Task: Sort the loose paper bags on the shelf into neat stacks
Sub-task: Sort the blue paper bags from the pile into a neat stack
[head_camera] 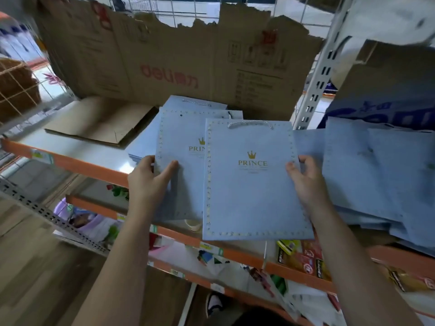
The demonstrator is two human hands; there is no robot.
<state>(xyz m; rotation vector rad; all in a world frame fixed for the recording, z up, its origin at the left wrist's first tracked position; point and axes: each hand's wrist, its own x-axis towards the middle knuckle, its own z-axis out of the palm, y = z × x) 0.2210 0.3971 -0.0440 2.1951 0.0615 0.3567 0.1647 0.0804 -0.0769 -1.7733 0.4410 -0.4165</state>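
My right hand (306, 182) pinches the right edge of the pale-blue flat paper bag with gold PRINCE print (254, 191), which overhangs the orange-edged white shelf (70, 161). My left hand (150, 177) grips the matching bag beneath (179, 137). If I loosen either grip, I expect that bag to slide off the front.

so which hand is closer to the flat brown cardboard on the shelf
Left. The left hand grips a bag just right of the cardboard; the right hand holds the front bag's far edge.
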